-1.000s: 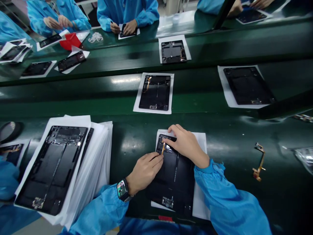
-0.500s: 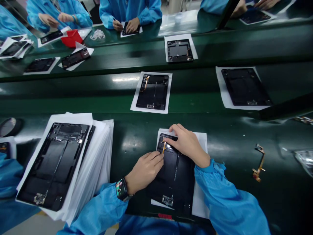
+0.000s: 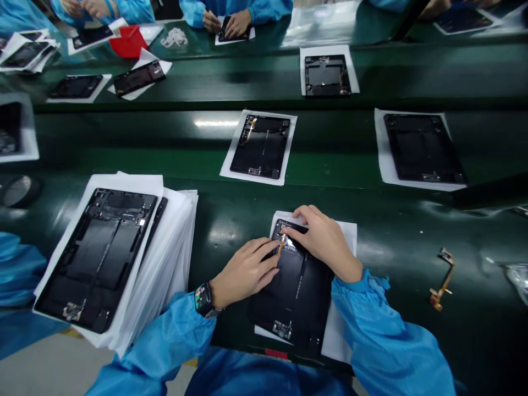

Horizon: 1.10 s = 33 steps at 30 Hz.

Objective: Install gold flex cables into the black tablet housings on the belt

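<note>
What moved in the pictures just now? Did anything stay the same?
The left hand slid up the black tablet back panel toward the orange flex strip, closer to the right hand. The right hand stayed at the panel's top end. The loose flex cable stayed where it lay.

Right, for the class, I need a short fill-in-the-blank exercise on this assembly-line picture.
The smartwatch sits on the person's ____ wrist.
The left hand and right hand both rest on a black tablet housing, which lies on a ____ sheet.
A loose flex cable lies on the green belt, to the ____ of the right hand.

Missing words: left; white; right.
</note>
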Each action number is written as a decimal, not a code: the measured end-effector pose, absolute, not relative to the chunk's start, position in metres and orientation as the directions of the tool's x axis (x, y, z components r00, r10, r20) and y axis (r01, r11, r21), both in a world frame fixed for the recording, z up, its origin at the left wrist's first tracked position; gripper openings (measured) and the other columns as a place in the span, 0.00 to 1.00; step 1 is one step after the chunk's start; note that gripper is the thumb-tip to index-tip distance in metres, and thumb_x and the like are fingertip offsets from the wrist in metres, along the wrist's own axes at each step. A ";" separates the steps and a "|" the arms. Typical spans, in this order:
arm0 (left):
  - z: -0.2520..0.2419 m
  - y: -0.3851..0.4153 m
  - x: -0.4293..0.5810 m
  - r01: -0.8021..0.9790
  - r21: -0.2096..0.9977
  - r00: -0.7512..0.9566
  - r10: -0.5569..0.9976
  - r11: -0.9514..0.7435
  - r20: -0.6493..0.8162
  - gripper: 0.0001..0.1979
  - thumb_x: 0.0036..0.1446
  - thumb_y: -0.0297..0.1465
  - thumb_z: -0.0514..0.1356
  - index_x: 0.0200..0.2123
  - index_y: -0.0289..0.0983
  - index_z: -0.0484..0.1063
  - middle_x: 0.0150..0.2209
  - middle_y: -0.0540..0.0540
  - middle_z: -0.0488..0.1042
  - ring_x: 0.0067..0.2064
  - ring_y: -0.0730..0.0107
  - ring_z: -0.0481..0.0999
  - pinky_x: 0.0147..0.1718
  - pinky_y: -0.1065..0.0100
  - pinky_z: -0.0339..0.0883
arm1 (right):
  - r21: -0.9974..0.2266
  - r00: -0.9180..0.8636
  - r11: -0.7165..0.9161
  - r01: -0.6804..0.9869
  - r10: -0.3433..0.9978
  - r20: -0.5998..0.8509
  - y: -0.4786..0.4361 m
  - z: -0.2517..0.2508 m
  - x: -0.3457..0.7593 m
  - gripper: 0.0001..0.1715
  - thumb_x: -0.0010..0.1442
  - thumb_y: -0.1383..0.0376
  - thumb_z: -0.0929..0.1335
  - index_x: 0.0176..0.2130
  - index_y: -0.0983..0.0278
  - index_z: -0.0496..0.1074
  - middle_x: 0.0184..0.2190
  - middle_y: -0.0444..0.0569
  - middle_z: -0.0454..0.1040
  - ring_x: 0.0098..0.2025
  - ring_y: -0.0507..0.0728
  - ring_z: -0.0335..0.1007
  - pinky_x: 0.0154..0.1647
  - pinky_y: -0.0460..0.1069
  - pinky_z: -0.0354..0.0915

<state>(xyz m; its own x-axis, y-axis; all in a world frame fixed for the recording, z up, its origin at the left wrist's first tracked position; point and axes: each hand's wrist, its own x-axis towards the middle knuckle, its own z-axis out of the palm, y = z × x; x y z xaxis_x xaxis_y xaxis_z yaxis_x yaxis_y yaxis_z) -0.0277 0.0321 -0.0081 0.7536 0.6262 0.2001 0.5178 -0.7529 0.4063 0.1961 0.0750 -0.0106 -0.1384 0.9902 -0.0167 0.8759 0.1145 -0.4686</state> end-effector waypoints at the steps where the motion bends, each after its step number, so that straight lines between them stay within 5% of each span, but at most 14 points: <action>1: -0.007 0.032 -0.028 0.518 0.397 0.767 0.617 -0.758 0.176 0.12 0.66 0.30 0.55 0.51 0.34 0.70 0.59 0.39 0.67 0.62 0.55 0.64 0.58 0.52 0.66 | -0.484 -0.125 0.105 0.869 0.992 -0.010 0.075 -0.008 0.198 0.14 0.60 0.54 0.69 0.40 0.60 0.68 0.37 0.47 0.69 0.32 0.55 0.67 0.31 0.49 0.58; 8: -0.001 0.034 -0.028 0.514 0.377 0.799 0.590 -0.770 0.116 0.15 0.63 0.27 0.56 0.53 0.32 0.69 0.60 0.37 0.65 0.62 0.52 0.62 0.59 0.52 0.64 | -0.658 -0.062 0.046 0.752 0.998 0.000 0.057 0.036 0.220 0.14 0.67 0.63 0.59 0.46 0.60 0.72 0.37 0.51 0.71 0.34 0.56 0.69 0.34 0.51 0.64; 14: 0.003 0.032 -0.036 0.442 0.422 0.833 0.537 -0.791 0.134 0.09 0.61 0.28 0.58 0.42 0.33 0.76 0.63 0.37 0.63 0.66 0.51 0.59 0.64 0.54 0.59 | -0.793 -0.016 -0.093 0.602 0.992 -0.129 0.009 0.046 0.220 0.13 0.64 0.56 0.67 0.42 0.60 0.75 0.39 0.50 0.79 0.41 0.59 0.76 0.39 0.50 0.69; 20: -0.001 0.031 -0.043 0.406 0.501 0.820 0.547 -0.764 0.170 0.08 0.60 0.28 0.58 0.38 0.35 0.77 0.61 0.41 0.67 0.65 0.55 0.61 0.65 0.58 0.58 | -0.745 -0.030 -0.065 0.664 0.993 -0.113 -0.031 0.036 0.207 0.12 0.61 0.55 0.70 0.37 0.61 0.70 0.24 0.43 0.74 0.26 0.55 0.72 0.24 0.46 0.64; 24: -0.004 0.034 -0.049 0.463 0.532 0.766 0.622 -0.709 0.163 0.11 0.63 0.27 0.56 0.47 0.34 0.73 0.59 0.40 0.68 0.65 0.58 0.62 0.64 0.59 0.59 | -0.753 -0.134 0.041 0.657 0.989 -0.062 -0.038 0.031 0.187 0.06 0.66 0.60 0.66 0.41 0.60 0.69 0.30 0.45 0.75 0.30 0.54 0.73 0.28 0.45 0.66; 28: -0.003 0.033 -0.054 0.519 0.532 0.745 0.659 -0.669 0.102 0.31 0.57 0.36 0.66 0.59 0.33 0.60 0.65 0.34 0.60 0.69 0.52 0.53 0.65 0.53 0.55 | -0.714 -0.227 0.150 0.684 0.974 -0.013 -0.036 0.022 0.168 0.05 0.67 0.64 0.64 0.44 0.60 0.69 0.38 0.47 0.77 0.37 0.55 0.76 0.37 0.47 0.69; 33: -0.007 0.029 -0.054 0.539 0.499 0.759 0.648 -0.678 0.061 0.40 0.53 0.39 0.69 0.62 0.33 0.53 0.66 0.31 0.56 0.70 0.49 0.49 0.66 0.53 0.50 | -0.504 -0.323 0.287 0.815 0.946 0.017 -0.029 0.013 0.155 0.04 0.67 0.67 0.63 0.41 0.63 0.68 0.33 0.48 0.77 0.31 0.56 0.75 0.28 0.47 0.65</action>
<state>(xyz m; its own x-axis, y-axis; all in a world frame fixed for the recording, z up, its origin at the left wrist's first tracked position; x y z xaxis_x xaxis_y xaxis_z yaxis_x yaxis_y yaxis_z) -0.0542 0.0293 -0.0068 0.7591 0.6481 0.0605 0.5392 -0.6782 0.4993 0.1549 -0.0292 0.0126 -0.3228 0.9463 0.0169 0.8147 0.2869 -0.5039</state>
